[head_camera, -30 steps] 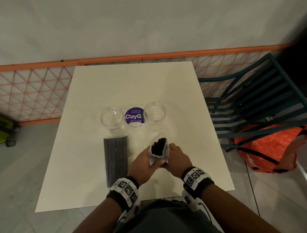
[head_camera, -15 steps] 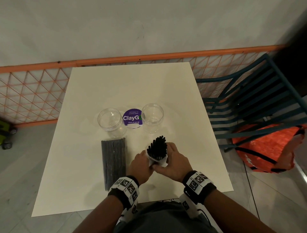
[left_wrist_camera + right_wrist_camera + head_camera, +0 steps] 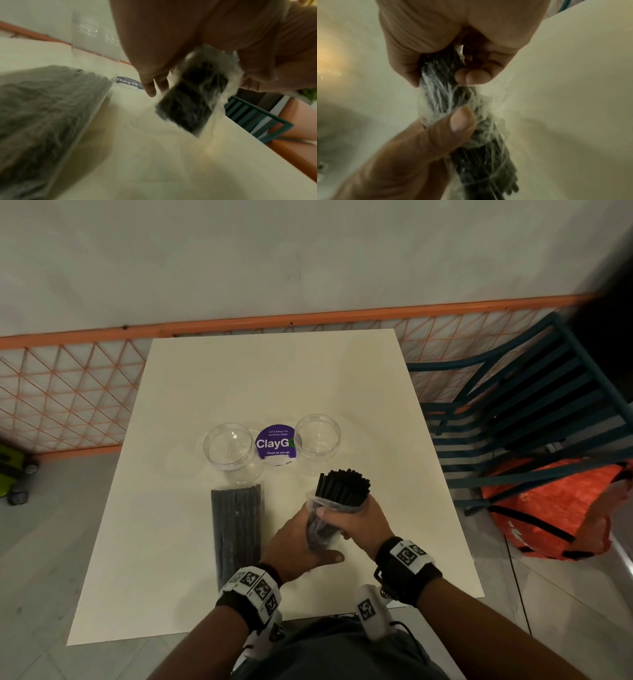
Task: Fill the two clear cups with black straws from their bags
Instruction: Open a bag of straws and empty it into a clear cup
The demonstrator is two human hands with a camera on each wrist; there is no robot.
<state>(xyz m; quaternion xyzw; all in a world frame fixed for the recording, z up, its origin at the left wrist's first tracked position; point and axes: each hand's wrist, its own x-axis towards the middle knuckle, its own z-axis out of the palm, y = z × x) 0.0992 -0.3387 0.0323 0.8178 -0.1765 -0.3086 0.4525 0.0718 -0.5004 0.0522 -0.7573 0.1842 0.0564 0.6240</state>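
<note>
Two empty clear cups (image 3: 233,448) (image 3: 317,436) stand mid-table. In front of the right cup I hold an opened clear bag (image 3: 320,530) upright, with a bundle of black straws (image 3: 344,486) sticking out of its top. My right hand (image 3: 359,518) grips the bundle at the bag's mouth, thumb across the front. Lower down, my left hand (image 3: 294,542) pinches the bag, thumb on the plastic (image 3: 460,121). The bag's bottom end (image 3: 188,102) hangs above the table. A second, full bag of straws (image 3: 236,529) lies flat below the left cup.
A round purple ClayGo sticker (image 3: 274,444) lies between the cups on the white table (image 3: 274,378). A dark green slatted chair (image 3: 534,419) and an orange bag (image 3: 555,508) stand to the right. An orange mesh fence (image 3: 68,392) runs behind the table.
The straws have come further out of the bag's mouth as the plastic slid down. Both hands have risen a little and kept their hold.
</note>
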